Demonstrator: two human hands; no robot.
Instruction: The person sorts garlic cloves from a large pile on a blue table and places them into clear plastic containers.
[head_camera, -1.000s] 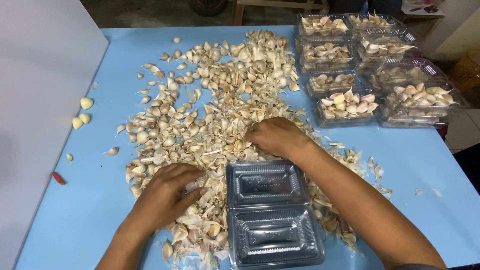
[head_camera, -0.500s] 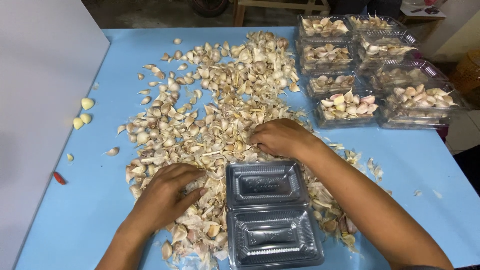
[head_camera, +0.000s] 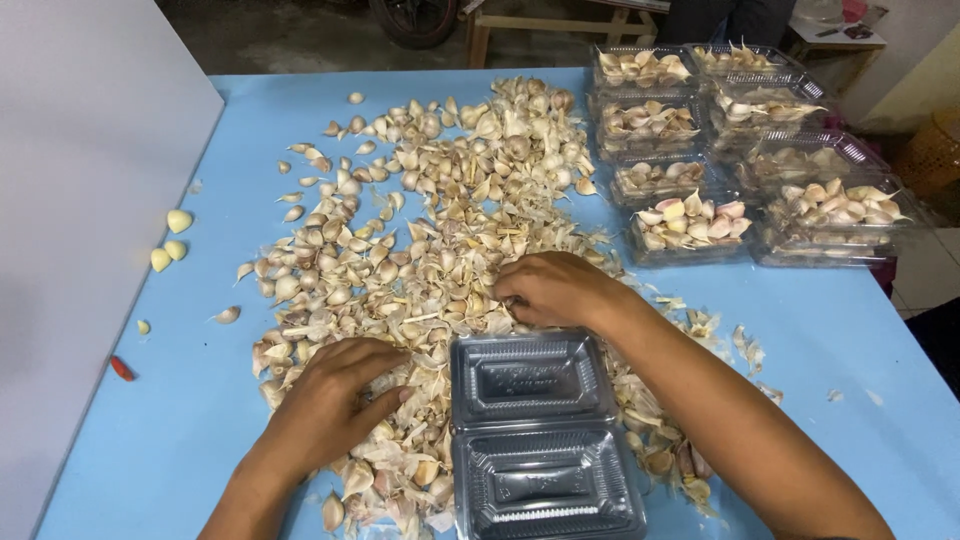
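Note:
A wide heap of garlic cloves and papery skins (head_camera: 440, 220) covers the middle of a blue table (head_camera: 840, 340). My left hand (head_camera: 335, 400) lies palm down on the near left part of the heap, fingers curled over cloves. My right hand (head_camera: 550, 288) rests on the heap just behind an open, empty clear plastic clamshell box (head_camera: 535, 430), its fingers bent into the cloves. Whether either hand has a clove in its grip is hidden by the fingers.
Several clear plastic boxes filled with garlic cloves (head_camera: 690, 215) stand stacked at the far right. A few peeled yellowish cloves (head_camera: 172, 240) and a small red chilli (head_camera: 121, 368) lie at the left edge beside a grey wall panel (head_camera: 80, 200). Wooden furniture legs (head_camera: 480, 30) stand beyond the table.
Both hands stay on the heap with only slight finger movement; my right hand has shifted a little toward the box. The box has not moved.

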